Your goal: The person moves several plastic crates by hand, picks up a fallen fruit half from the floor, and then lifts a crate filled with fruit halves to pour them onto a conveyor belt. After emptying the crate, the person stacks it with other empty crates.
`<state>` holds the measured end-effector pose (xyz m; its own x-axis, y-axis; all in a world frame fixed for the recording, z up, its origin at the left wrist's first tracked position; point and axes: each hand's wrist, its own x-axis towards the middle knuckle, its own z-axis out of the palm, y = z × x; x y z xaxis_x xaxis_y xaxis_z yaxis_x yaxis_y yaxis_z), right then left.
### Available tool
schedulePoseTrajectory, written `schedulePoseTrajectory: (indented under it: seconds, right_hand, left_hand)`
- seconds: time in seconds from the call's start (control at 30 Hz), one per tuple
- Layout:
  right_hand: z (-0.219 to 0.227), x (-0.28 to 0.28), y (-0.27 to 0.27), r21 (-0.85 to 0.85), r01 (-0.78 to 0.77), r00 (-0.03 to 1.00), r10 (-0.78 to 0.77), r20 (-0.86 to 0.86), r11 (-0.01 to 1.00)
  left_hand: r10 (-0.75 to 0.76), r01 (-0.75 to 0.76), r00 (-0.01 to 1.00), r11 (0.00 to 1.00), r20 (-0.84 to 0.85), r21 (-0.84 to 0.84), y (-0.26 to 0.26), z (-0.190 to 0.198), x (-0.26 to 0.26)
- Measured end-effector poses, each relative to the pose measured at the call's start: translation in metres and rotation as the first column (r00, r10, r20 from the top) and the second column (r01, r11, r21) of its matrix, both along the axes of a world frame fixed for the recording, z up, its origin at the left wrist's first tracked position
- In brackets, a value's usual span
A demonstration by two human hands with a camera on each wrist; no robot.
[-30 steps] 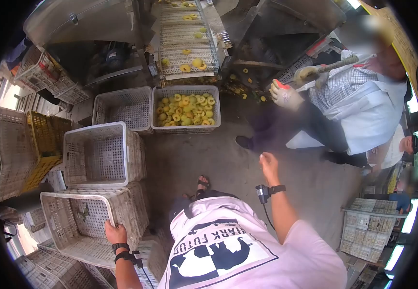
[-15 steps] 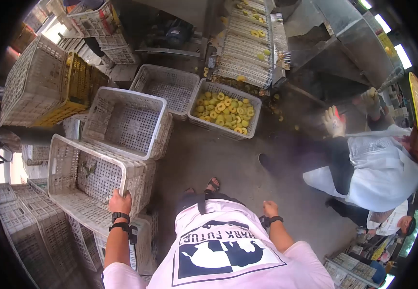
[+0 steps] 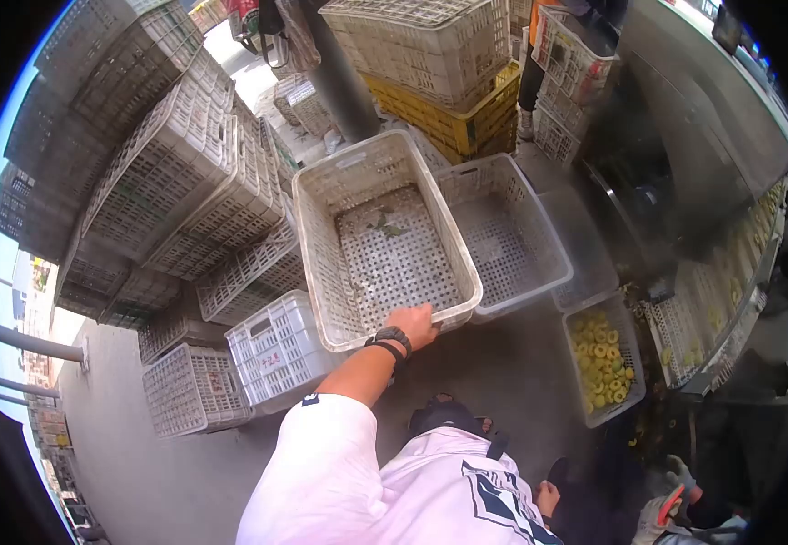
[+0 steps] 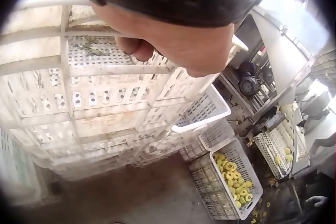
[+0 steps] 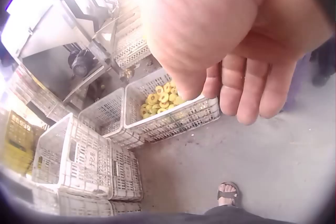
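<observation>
My left hand (image 3: 419,320) grips the near rim of an empty white lattice crate (image 3: 385,245) that sits tilted on top of a stack. In the left wrist view the fingers (image 4: 143,50) curl over that rim, with the crate's wall (image 4: 94,108) below. My right hand (image 3: 548,498) hangs at my side and holds nothing. Seen from the right wrist, its fingers (image 5: 247,98) hang loosely curled above the floor. A crate of yellow fruit rings (image 3: 601,365) stands on the floor to the right, well away from both hands.
Empty crates (image 3: 167,173) are stacked high to the left and behind, with yellow crates (image 3: 453,118) under a white one. A mesh conveyor (image 3: 730,291) carrying fruit runs along the right. Another person's gloved hand (image 3: 662,513) is at the lower right. My sandalled foot (image 5: 228,194) stands on the concrete.
The head view has swung left toward the crate stacks. My left hand keeps hold of the crate rim, and the crate now sits nearer me. My right hand has dropped to my side.
</observation>
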<state>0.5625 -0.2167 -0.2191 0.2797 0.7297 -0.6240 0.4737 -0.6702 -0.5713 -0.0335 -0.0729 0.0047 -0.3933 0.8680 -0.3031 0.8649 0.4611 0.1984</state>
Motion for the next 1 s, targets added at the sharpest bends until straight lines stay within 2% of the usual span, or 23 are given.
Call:
schedulePoseTrajectory:
  seconds: [0.03, 0.07, 0.1, 0.2, 0.3, 0.33, 0.37, 0.4, 0.43, 0.47, 0.5, 0.53, 0.57, 0.63, 0.67, 0.7, 0.73, 0.77, 0.8, 0.83, 0.93, 0.97, 1.0]
  right_hand:
    - [0.006, -0.002, -0.002, 0.004, -0.075, 0.996, 0.075, 0.048, 0.997]
    - [0.091, -0.051, 0.018, -0.224, -0.201, 0.965, 0.233, 0.124, 0.954]
    - [0.098, -0.067, 0.021, -0.218, -0.228, 0.957, 0.26, 0.13, 0.949]
    - [0.111, -0.08, 0.033, -0.28, -0.327, 0.927, 0.363, 0.089, 0.903]
    - [0.127, -0.091, 0.041, -0.349, -0.392, 0.898, 0.436, 0.053, 0.851]
    - [0.138, -0.102, 0.047, -0.343, -0.36, 0.911, 0.407, 0.072, 0.867]
    - [0.12, -0.096, 0.043, -0.151, -0.321, 0.943, 0.331, 0.044, 0.935]
    - [0.1, -0.088, 0.045, -0.142, -0.331, 0.936, 0.344, 0.074, 0.933]
    - [0.118, -0.105, 0.051, -0.171, -0.22, 0.974, 0.225, 0.014, 0.96]
    - [0.102, -0.096, 0.05, -0.172, -0.222, 0.973, 0.23, 0.028, 0.96]
    - [0.062, -0.075, 0.05, -0.081, -0.234, 0.972, 0.232, -0.023, 0.969]
    - [0.042, -0.061, 0.05, 0.01, -0.242, 0.967, 0.242, -0.075, 0.97]
    - [0.063, -0.074, 0.051, 0.008, -0.249, 0.967, 0.249, -0.06, 0.968]
    - [0.106, -0.112, 0.055, -0.094, -0.139, 0.981, 0.123, -0.153, 0.986]
    - [0.113, -0.118, 0.055, -0.107, -0.207, 0.975, 0.196, -0.108, 0.972]
    - [0.119, -0.122, 0.051, -0.108, -0.214, 0.975, 0.205, -0.09, 0.971]
    - [0.123, -0.126, 0.048, -0.106, -0.338, 0.941, 0.338, -0.016, 0.935]
    - [0.123, -0.13, 0.046, -0.112, -0.453, 0.886, 0.461, 0.054, 0.884]
    - [0.101, -0.114, 0.041, -0.099, -0.509, 0.855, 0.516, 0.058, 0.855]
    - [0.118, -0.124, 0.041, -0.106, -0.607, 0.774, 0.616, 0.149, 0.788]
    - [0.128, -0.133, 0.036, -0.129, -0.621, 0.755, 0.634, 0.167, 0.773]
    - [0.132, -0.138, 0.033, -0.114, -0.597, 0.775, 0.607, 0.176, 0.794]
    - [0.134, -0.145, 0.027, -0.095, -0.568, 0.797, 0.575, 0.185, 0.818]
  left_hand:
    - [-0.008, 0.008, 1.0, 1.0, 0.015, 0.019, -0.001, -0.007, -0.002]
    - [-0.019, 0.018, 0.999, 0.999, 0.033, 0.037, -0.002, -0.011, -0.003]
    - [0.01, -0.011, 0.999, 0.999, 0.038, 0.044, -0.004, -0.011, -0.004]
    - [-0.027, 0.022, 0.997, 0.997, 0.066, 0.072, -0.005, -0.01, -0.004]
    - [-0.027, 0.021, 0.998, 0.993, 0.054, 0.119, -0.007, -0.025, -0.007]
    - [-0.028, 0.022, 0.998, 0.992, 0.051, 0.124, -0.007, -0.026, -0.008]
    - [-0.019, 0.011, 0.998, 0.992, 0.063, 0.127, -0.008, -0.025, -0.008]
    - [-0.023, 0.014, 0.998, 0.991, 0.064, 0.131, -0.008, -0.024, -0.008]
    - [-0.028, 0.019, 0.997, 0.991, 0.065, 0.134, -0.008, -0.022, -0.008]
    - [-0.013, 0.002, 0.996, 0.993, 0.085, 0.122, -0.008, -0.021, -0.008]
    - [-0.007, -0.005, 0.995, 0.992, 0.099, 0.125, -0.008, -0.017, -0.009]
    - [-0.031, 0.015, 0.993, 0.991, 0.116, 0.134, -0.009, -0.011, -0.009]
    - [-0.054, 0.035, 0.99, 0.989, 0.133, 0.143, -0.011, -0.01, -0.01]
    - [-0.032, -0.001, 0.982, 0.984, 0.187, 0.178, -0.013, -0.008, -0.01]
    - [-0.066, 0.016, 0.981, 0.966, 0.185, 0.258, -0.015, -0.002, -0.011]
    - [-0.096, 0.031, 0.979, 0.942, 0.181, 0.335, -0.018, 0.0, -0.012]
    - [-0.143, 0.027, 0.961, 0.901, 0.238, 0.433, -0.021, -0.003, -0.014]
    - [-0.137, 0.014, 0.959, 0.899, 0.25, 0.437, -0.029, 0.001, -0.016]
    - [-0.121, -0.061, 0.962, 0.781, 0.245, 0.622, -0.04, 0.007, -0.016]
    - [-0.104, -0.129, 0.964, 0.621, 0.244, 0.773, -0.054, 0.017, -0.017]
    - [0.091, -0.273, 0.96, 0.525, 0.265, 0.806, -0.131, 0.038, -0.061]
    - [0.233, -0.314, 0.946, 0.477, 0.227, 0.821, -0.158, 0.031, -0.09]
    - [0.391, -0.402, 0.894, 0.487, 0.218, 0.775, -0.185, 0.022, -0.122]
